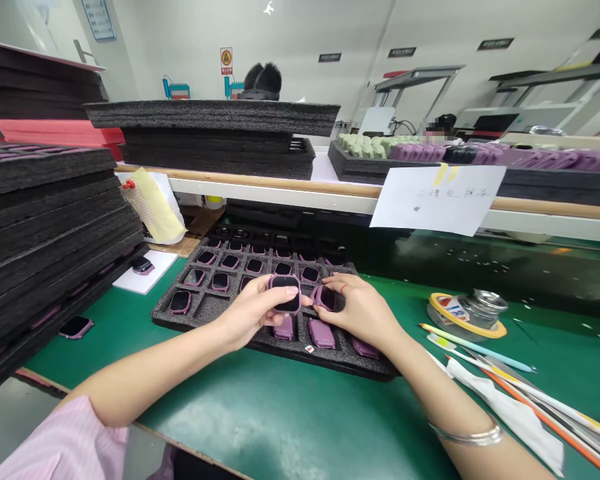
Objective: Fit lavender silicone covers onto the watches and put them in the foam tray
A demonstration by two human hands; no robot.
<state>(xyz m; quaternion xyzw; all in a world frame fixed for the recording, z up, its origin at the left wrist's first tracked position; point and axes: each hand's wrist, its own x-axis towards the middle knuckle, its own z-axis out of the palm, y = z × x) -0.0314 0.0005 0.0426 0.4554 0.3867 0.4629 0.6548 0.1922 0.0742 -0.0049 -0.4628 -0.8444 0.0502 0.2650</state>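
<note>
A black foam tray [210,308] lies on the green bench and holds several purple watch bodies with dark screens. My left hand [253,312] is closed on one purple watch body [285,294], held screen-up just above the tray's near rows. My right hand [363,308] rests on the tray beside it, its fingers pinched on a second purple watch body [325,297]. Two more purple bodies [321,333] lie face-down in the near row, under and between my hands.
Tall stacks of black foam trays [50,220] stand at the left, more on the shelf [220,130]. A tape roll with a metal cup [467,312], pens and a white cloth [505,400] lie at the right. A loose watch [75,327] sits left. Another person's head shows behind the shelf.
</note>
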